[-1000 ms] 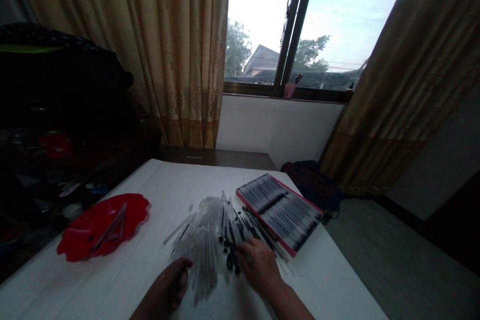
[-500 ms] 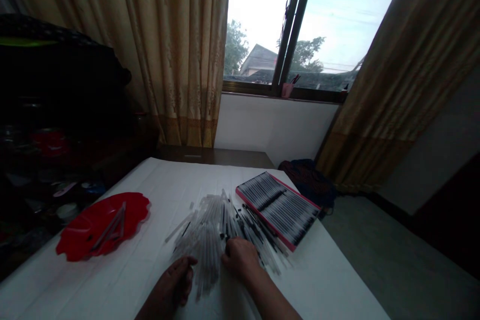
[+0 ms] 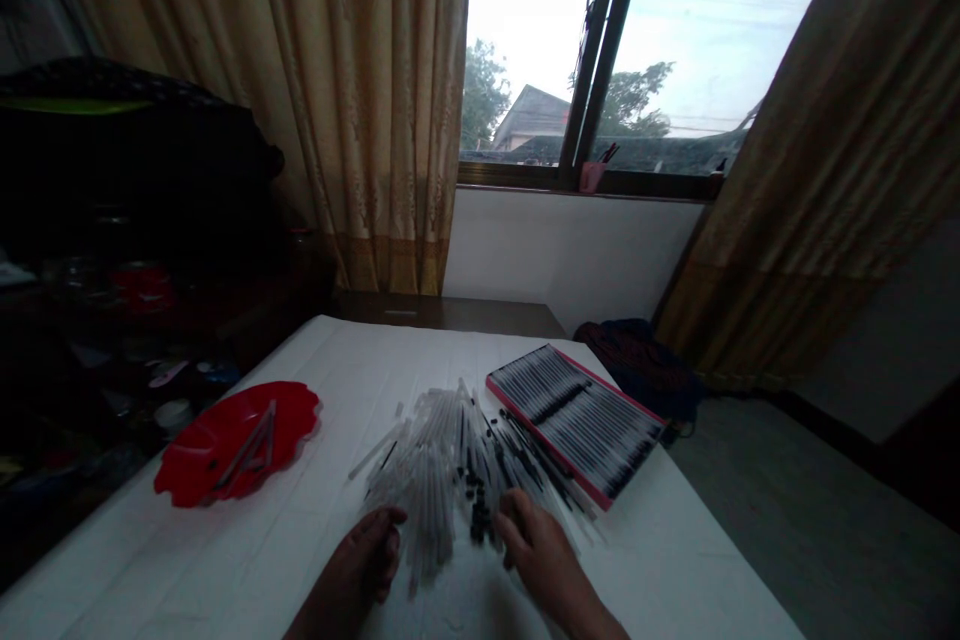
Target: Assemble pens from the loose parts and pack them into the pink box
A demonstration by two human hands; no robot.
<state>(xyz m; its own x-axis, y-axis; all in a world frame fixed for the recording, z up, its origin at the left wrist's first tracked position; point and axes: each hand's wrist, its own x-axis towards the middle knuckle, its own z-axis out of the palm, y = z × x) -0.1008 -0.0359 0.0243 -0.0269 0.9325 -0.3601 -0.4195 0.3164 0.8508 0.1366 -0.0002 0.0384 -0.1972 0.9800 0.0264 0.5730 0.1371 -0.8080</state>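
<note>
A heap of clear plastic pen barrels [image 3: 429,490] lies in the middle of the white table. Small black pen caps [image 3: 478,518] form a cluster at the heap's right side. My left hand [image 3: 369,552] is at the left front of the barrels, its fingers curled together; what they may hold is hidden. Just right of the caps, my right hand [image 3: 531,538] has its fingers closed, and I cannot make out anything in them. Thin black-and-clear pen pieces [image 3: 525,460] lie scattered beyond it. A pink-edged box [image 3: 551,440] holds rows of assembled pens [image 3: 611,430].
A red scalloped plate [image 3: 191,450] with a few clear sticks [image 3: 251,445] stands on the left of the white table [image 3: 360,345]. Dark cluttered shelving [image 3: 150,320] borders the table at left. Dark cloth [image 3: 637,360] lies on the floor behind the box.
My right hand has moved right and towards me, uncovering the cluster of black caps. My left hand keeps much the same place by the barrels. The view has turned slightly left.
</note>
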